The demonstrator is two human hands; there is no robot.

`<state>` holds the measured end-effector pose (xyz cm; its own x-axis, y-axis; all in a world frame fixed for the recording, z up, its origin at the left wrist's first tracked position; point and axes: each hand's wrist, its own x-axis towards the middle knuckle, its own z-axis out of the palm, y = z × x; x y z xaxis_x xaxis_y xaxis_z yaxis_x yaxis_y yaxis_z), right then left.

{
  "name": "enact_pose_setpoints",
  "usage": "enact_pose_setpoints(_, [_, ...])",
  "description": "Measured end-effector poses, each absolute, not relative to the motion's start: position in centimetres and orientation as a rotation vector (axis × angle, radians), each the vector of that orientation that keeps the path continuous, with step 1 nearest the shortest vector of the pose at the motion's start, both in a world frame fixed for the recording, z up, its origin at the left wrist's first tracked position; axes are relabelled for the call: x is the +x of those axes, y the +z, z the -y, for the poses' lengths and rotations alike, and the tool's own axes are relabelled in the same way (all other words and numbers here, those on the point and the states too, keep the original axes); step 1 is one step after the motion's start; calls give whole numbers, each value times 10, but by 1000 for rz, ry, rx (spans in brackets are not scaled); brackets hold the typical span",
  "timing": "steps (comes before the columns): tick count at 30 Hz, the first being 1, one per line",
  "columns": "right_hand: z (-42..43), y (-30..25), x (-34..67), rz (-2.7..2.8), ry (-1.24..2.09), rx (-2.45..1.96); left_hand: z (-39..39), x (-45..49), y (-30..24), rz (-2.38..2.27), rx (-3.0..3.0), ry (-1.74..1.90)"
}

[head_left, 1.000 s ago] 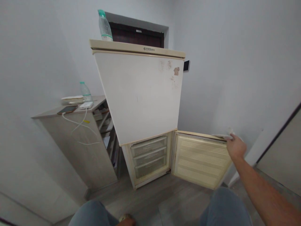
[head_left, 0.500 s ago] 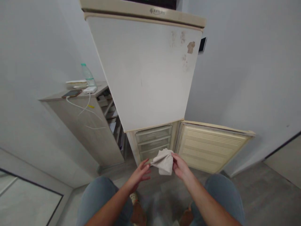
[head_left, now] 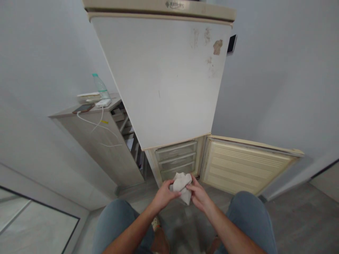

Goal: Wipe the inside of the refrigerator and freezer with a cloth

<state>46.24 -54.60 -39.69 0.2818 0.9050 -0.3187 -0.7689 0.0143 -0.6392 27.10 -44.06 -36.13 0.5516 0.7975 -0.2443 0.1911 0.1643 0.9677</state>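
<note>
A crumpled off-white cloth (head_left: 182, 184) is held between both my hands, low in front of me. My left hand (head_left: 163, 194) grips its left side with curled fingers. My right hand (head_left: 199, 195) pinches its right side. Just beyond the cloth stands a cream fridge (head_left: 164, 77) with its upper door closed. Its lower door (head_left: 245, 165) is swung wide open to the right, showing three clear freezer drawers (head_left: 176, 160). My knees in blue jeans frame the bottom of the view.
A grey cabinet (head_left: 103, 144) stands left of the fridge, with a plastic bottle (head_left: 100, 86), a phone (head_left: 82, 108), a white charger (head_left: 103, 103) and dangling cables on top. Open shelves show on its side. White walls close in on both sides; the floor is grey.
My right hand left the top edge of the open lower door and brought the cloth to the middle. My left hand came up and took hold of the cloth too.
</note>
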Motion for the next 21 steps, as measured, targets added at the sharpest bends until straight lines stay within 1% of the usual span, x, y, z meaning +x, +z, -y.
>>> enact_pose_setpoints(4, [553,-385,465,318,1300,-904,440,268,-360,-921,1347,469])
enact_pose_setpoints(12, [561,-389,471,332,1365,-881,444,273,-369,-868,957,424])
enact_pose_setpoints(17, [561,-390,475,305,1408,-895,452,273,-361,-656,1114,374])
enact_pose_setpoints(21, [565,-396,481,268,1451,-880,450,266,-362,-810,1110,385])
